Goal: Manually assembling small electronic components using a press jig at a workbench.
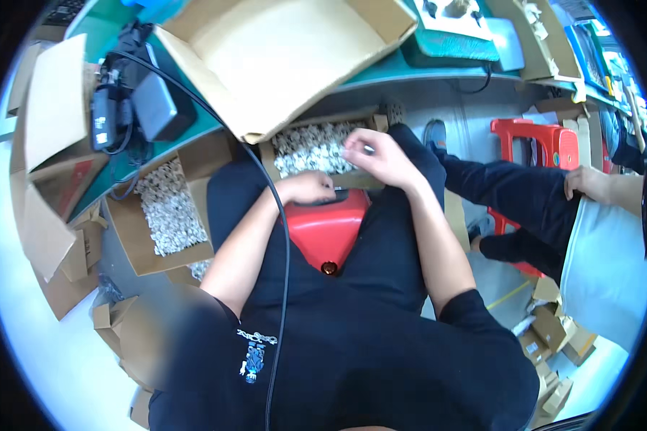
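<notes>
Over the red plastic stool between my knees, my left hand is closed with its fingers curled in. What it holds, if anything, is hidden. A dark, blurred strip lies just under its fingertips on the stool's far edge. My right hand is raised a little farther off and to the right, thumb and fingers drawn together. A tiny pale and dark piece shows at its fingers, too small to name. Beyond both hands, a cardboard box holds many small whitish parts.
Left of my leg stands another open carton of similar whitish parts. A large open cardboard box rests on the green bench. A black cable hangs across my view. At right, another person's hand is near a red stool.
</notes>
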A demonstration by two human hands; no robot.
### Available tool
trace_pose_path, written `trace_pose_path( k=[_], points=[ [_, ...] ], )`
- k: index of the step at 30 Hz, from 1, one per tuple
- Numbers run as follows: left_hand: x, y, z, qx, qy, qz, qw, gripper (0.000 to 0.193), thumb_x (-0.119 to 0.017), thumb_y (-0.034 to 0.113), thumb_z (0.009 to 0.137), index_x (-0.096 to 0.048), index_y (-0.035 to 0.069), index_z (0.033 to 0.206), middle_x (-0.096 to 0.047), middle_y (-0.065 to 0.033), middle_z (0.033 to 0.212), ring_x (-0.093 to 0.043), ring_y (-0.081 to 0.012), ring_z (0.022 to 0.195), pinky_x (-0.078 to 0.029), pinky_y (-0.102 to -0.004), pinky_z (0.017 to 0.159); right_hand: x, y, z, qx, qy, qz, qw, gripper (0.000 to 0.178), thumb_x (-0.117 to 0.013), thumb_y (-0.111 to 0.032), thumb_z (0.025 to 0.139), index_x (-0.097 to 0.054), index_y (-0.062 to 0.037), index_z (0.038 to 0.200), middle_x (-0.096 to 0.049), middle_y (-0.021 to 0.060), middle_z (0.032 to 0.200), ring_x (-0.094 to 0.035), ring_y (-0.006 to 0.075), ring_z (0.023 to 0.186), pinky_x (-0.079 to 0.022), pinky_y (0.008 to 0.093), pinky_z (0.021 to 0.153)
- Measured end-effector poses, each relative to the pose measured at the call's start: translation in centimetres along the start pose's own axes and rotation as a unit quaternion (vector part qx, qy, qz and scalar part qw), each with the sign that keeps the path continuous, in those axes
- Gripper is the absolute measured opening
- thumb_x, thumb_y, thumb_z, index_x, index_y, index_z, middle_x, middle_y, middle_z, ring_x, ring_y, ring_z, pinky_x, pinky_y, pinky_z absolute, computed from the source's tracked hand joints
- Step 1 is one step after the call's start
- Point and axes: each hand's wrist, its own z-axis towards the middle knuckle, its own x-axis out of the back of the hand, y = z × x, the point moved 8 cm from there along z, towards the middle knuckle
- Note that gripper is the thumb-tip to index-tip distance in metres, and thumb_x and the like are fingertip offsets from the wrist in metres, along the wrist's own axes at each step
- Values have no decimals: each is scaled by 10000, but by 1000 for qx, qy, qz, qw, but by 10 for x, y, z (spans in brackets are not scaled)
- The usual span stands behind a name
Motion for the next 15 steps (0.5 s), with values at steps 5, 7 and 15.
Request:
trace_pose_path(
  k=[5,7,15],
  points=[
    [-12,-2,-27,49,6,-80,996,274,-603,273,842,-681,9,837,-669,-71,748,-620,-146,687,-492,-296,652,65,-232,-126,334,121,113,928,512,-871,-270,564,-624,0,923,-521,12,703,-470,119,598,-376,249,547],
    [-21,-5,-32,72,-6,-67,995,252,-602,248,852,-675,7,831,-661,-53,750,-605,-117,678,-485,-273,641,90,-295,-168,473,-36,30,880,782,-822,-614,612,-557,-36,1066,-481,41,788,-512,204,616,-419,284,486],
    [-61,-9,-58,120,-16,-101,987,220,-599,239,872,-645,32,813,-620,-12,711,-536,-93,591,-436,-268,537,142,-296,-307,457,2,-183,870,383,-839,-325,724,-650,-65,932,-554,47,853,-576,142,614,-538,243,553]
  ],
)
